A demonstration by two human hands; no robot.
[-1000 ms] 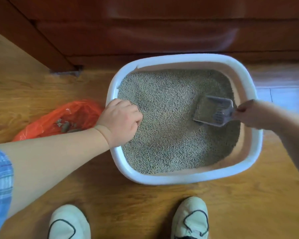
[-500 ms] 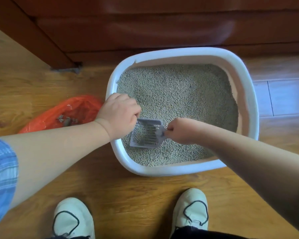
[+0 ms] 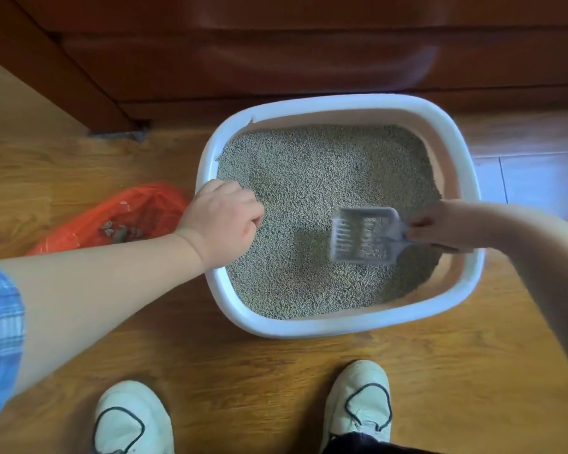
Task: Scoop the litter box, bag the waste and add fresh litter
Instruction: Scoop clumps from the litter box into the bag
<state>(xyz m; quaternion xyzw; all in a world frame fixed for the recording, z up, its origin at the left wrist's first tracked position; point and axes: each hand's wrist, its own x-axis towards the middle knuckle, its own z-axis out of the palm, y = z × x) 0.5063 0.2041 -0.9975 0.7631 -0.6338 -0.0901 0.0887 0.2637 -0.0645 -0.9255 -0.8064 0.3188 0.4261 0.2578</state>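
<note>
A white litter box [image 3: 312, 327] sits on the wooden floor, filled with grey-green litter [image 3: 315, 178]. My left hand [image 3: 222, 221] grips the box's left rim. My right hand [image 3: 435, 226] holds the handle of a grey slotted scoop [image 3: 363, 235], which hovers just over the litter right of centre, with some grains in it. An orange plastic bag [image 3: 135, 211] lies on the floor left of the box, with several dark clumps of waste inside it.
Dark red-brown wooden furniture [image 3: 276, 50] stands right behind the box. My two white shoes [image 3: 358, 407] are on the floor at the bottom. Pale tiles [image 3: 538, 178] begin at the right of the box.
The scoop went from the box's right side to the near left by my left hand, then back to right of centre. My left hand has stayed on the rim.
</note>
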